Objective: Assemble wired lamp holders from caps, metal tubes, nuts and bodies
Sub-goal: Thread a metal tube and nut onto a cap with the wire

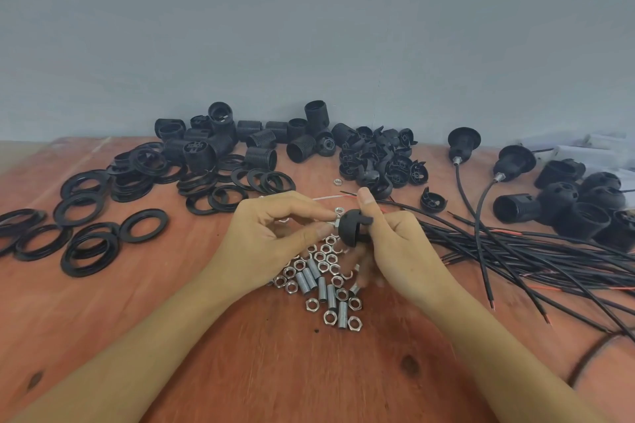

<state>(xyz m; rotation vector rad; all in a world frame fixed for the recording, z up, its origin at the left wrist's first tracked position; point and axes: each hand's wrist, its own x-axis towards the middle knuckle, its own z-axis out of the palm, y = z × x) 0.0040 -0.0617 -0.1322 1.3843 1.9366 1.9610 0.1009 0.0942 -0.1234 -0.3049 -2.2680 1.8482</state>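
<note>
1. A grey wall (309, 27) runs behind a reddish wooden table (103, 319) that fills the lower half of the view.
2. A long bundle of black wires (515, 251) fans across the right side of the table, with red ends showing here and there.
3. Flat black rings (89, 216) lie scattered and stacked on the left side.
4. Threaded black bodies (261, 139) are heaped along the back edge against the wall, and a second cluster of black housings (567, 203) sits at the far right.
5. A pile of loose caps (378, 154) lies at the back centre, with one stray cap (433, 199) just beside the wires.
6. Two wired holders (464, 142) stand near the back right, their cables trailing towards the person.
7. The right hand (402, 244) is curled around a black domed cap (354, 227), thumb raised above it, holding it off the table over the middle.
8. The left hand (275, 237) pinches narrowly, thumb and forefinger closed on a small metal part (335, 223) at the cap's crown; whether that is a tube or a nut I cannot tell.
9. Directly beneath both hands lies a heap of hex nuts and short threaded tubes (326, 285).
10. A lone nut (337, 182) rests apart, just in front of the cap pile.
</note>
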